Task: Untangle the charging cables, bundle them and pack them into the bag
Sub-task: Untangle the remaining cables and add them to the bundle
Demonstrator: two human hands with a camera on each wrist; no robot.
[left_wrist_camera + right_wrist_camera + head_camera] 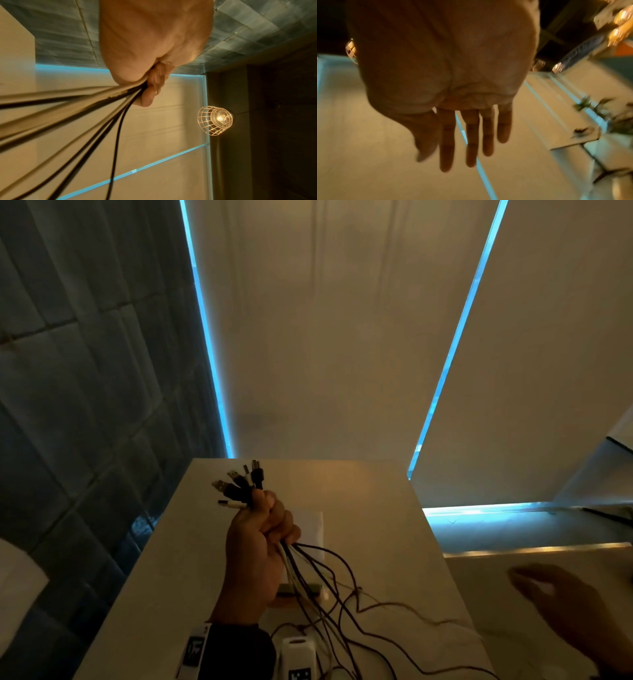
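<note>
My left hand [263, 529] is raised above the white table [376, 508] and grips a bunch of black and white charging cables [308, 573]. Their USB plugs [239, 484] fan out above my fist. The loose lengths trail down over the table toward the near edge. In the left wrist view the cables [102, 108] run out from under my curled fingers [150, 94]. My right hand [561, 604] hovers blurred at the right, beyond the table's edge, holding nothing. Its fingers [471, 135] are straight and spread in the right wrist view. No bag is recognisable.
A white flat sheet-like object [313, 529] lies on the table behind my left hand. A small dark strip-shaped object [301, 589] sits under the cables. A white device [298, 655] lies at the near edge. A caged lamp [216, 120] glows nearby. Blinds hang behind the table.
</note>
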